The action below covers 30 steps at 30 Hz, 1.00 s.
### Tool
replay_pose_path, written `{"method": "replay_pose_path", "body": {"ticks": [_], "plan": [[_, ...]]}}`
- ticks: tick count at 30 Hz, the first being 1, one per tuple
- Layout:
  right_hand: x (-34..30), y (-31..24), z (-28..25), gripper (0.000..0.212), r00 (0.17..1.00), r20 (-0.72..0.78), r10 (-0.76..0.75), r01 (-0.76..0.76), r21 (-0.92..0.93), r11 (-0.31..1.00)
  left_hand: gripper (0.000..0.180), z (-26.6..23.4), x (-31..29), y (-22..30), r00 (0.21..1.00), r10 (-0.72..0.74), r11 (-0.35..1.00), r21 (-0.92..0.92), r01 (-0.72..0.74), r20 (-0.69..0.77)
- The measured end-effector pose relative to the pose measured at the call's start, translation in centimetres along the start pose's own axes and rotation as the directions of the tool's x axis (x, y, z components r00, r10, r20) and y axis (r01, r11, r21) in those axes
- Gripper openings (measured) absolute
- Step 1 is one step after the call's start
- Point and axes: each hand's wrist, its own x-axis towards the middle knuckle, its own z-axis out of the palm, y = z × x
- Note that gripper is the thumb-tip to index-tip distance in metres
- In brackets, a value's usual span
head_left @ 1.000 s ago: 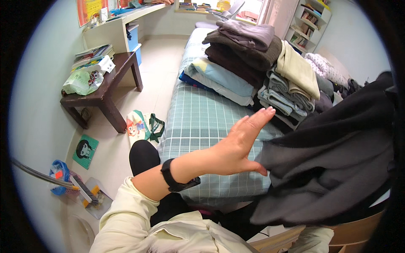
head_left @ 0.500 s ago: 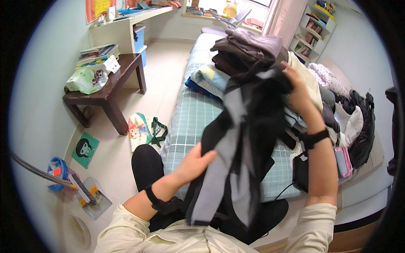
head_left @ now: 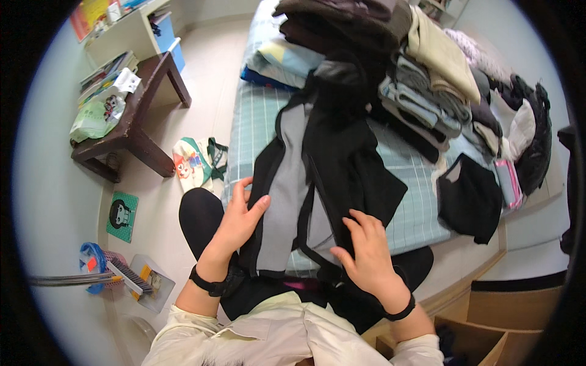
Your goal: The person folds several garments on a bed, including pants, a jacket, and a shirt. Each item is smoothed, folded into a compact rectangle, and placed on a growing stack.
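Note:
A black jacket with a grey lining (head_left: 345, 155) lies spread on the bed in front of me, its front parted and its hem towards my lap. By the jacket's lower left edge is my left hand (head_left: 237, 222), thumb and fingers apart, seemingly touching the cloth. My right hand (head_left: 367, 253) rests on the lower right front panel with its fingers spread. Neither hand grips anything. The jacket's upper end lies close to a stack of dark folded clothes (head_left: 342, 27), and the dark fabrics there are hard to tell apart.
Right of the jacket stands a pile of folded trousers and a cream garment (head_left: 442, 55). A small black garment (head_left: 470, 198) lies at the bed's (head_left: 406, 226) right edge. A dark wooden bench (head_left: 137, 116) and a printed bag (head_left: 192, 165) are on the left; a dustpan (head_left: 152, 283) is on the floor.
The jacket was held up and blurred in motion; now it lies flat on the bed. My right hand came down from its upper end to the lower front and let go. My view tilted downward.

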Motion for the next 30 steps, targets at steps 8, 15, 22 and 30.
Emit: {"method": "replay_pose_path", "body": {"ticks": [8,15,22,30], "plan": [[-6.3,0.9,0.0,0.022,0.902,0.171,0.397,-0.429,0.465,0.775,0.048,-0.9,-3.7,1.6,0.998,-0.014,0.999,0.030,0.011,0.068],[-7.1,0.7,2.7,0.032,0.911,0.174,0.374,-0.412,0.335,0.847,0.039,1.4,-4.2,4.8,0.988,0.110,0.973,-0.189,-0.129,-0.112],[-8.0,-0.7,0.3,0.017,0.764,-0.079,0.640,-0.241,0.886,0.397,0.028,4.6,-2.6,5.7,0.860,0.496,0.782,0.369,-0.502,0.118],[-5.6,-1.1,-2.2,0.020,0.876,-0.282,0.392,-0.094,0.696,0.712,0.035,6.0,-5.5,7.5,0.670,0.727,0.525,0.509,-0.682,0.148]]}}
